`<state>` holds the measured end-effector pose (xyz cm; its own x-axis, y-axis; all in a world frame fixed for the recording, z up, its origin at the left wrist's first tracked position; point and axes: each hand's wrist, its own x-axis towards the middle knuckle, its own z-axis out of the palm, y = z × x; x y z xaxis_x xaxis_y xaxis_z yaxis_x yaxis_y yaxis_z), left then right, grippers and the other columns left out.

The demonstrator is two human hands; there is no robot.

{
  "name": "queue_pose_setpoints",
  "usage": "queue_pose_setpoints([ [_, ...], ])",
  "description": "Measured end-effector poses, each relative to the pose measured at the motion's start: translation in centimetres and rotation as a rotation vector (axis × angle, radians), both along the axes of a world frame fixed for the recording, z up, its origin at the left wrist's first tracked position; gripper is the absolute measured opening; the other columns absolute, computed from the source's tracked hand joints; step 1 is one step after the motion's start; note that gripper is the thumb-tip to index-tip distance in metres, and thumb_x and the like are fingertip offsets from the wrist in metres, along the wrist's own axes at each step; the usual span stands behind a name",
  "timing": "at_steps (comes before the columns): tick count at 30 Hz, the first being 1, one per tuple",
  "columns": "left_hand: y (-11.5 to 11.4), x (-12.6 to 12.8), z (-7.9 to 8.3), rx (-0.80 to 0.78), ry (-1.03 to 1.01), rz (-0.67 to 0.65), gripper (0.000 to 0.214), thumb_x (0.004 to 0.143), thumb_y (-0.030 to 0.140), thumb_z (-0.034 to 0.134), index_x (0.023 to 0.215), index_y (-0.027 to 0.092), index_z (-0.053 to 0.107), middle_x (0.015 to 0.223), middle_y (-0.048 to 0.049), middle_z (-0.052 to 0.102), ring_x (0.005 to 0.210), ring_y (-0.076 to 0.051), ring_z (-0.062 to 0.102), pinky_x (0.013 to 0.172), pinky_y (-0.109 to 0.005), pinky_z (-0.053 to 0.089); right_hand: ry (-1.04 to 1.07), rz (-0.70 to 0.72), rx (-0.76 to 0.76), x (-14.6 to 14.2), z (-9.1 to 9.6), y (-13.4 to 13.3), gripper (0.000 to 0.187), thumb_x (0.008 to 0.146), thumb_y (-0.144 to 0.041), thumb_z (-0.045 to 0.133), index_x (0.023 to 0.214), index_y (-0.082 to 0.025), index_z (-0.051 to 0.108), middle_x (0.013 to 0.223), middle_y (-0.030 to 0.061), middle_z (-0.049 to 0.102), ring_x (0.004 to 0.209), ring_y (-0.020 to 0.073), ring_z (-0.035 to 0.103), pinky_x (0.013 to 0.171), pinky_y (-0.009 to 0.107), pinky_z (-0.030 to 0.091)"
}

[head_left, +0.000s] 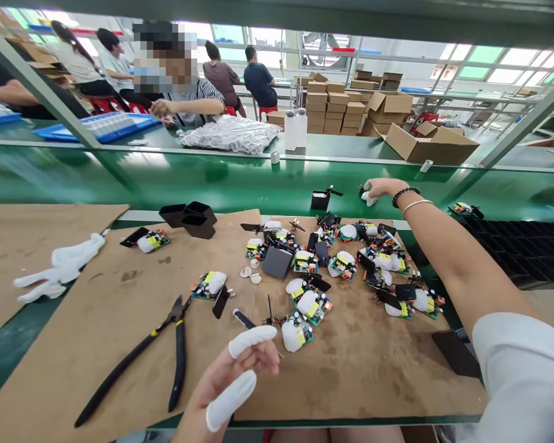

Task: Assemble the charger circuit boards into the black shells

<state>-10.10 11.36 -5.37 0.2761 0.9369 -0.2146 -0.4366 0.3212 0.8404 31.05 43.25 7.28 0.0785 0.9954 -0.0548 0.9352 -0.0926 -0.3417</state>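
Your left hand is closest, open, holding nothing. Pliers lie to its left. Just past its fingertips, to the right, is a circuit board. On the green belt, right of a black box, a small dark thing is by the bent fingers of your right hand. I can't tell if they grip it.

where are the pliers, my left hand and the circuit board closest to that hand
Pliers [139,351]: head view, on one black handle
Left hand [218,375]: head view, on the palm
Circuit board [293,336]: head view, on its white lump
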Motion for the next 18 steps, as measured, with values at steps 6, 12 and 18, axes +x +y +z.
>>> queue_pose_setpoints([
  [6, 0.1, 1.7, -0.2, 0.005, 0.006, 0.063, 0.054, 0.072, 0.051, 0.086, 0.112, 0.016, 0.079, 0.087, -0.0123, 0.071, 0.079, -0.025, 0.065, 0.077, -0.040, 0.055, 0.003, -0.010, -0.010, 0.2, -1.8, -1.6, 0.040, 0.100, -0.042, 0.065, 0.130, -0.016, 0.064, 0.132, 0.0094, 0.066, 0.115, 0.0248, 0.068, 0.098, 0.046, 0.061],
  [12, 1.1, -1.3, -3.1, -0.134, 0.047, 0.040, 0.055, 0.054, 0.042, 0.096, 0.102, 0.019, 0.081, 0.085, -0.0112, 0.074, 0.077, -0.028, 0.068, 0.079, -0.046, 0.060, -0.001, 0.043, -0.079, -0.6, 2.0, -3.5, 0.031, 0.092, -0.035, 0.076, 0.112, -0.012, 0.072, 0.111, 0.0106, 0.077, 0.105, 0.0249, 0.072, 0.097, 0.041, 0.058],
  [18, 0.4, -2.7, -4.1, -0.196, 0.150, 0.133, 0.048, 0.045, 0.037, 0.099, 0.086, 0.020, 0.082, 0.083, -0.0104, 0.077, 0.080, -0.031, 0.071, 0.076, -0.046, 0.064, 0.168, 0.313, -0.095, -1.5, 2.7, -17.4, 0.047, 0.076, -0.023, 0.081, 0.121, -0.021, 0.066, 0.105, 0.0017, 0.081, 0.091, 0.0175, 0.075, 0.080, 0.027, 0.057],
])
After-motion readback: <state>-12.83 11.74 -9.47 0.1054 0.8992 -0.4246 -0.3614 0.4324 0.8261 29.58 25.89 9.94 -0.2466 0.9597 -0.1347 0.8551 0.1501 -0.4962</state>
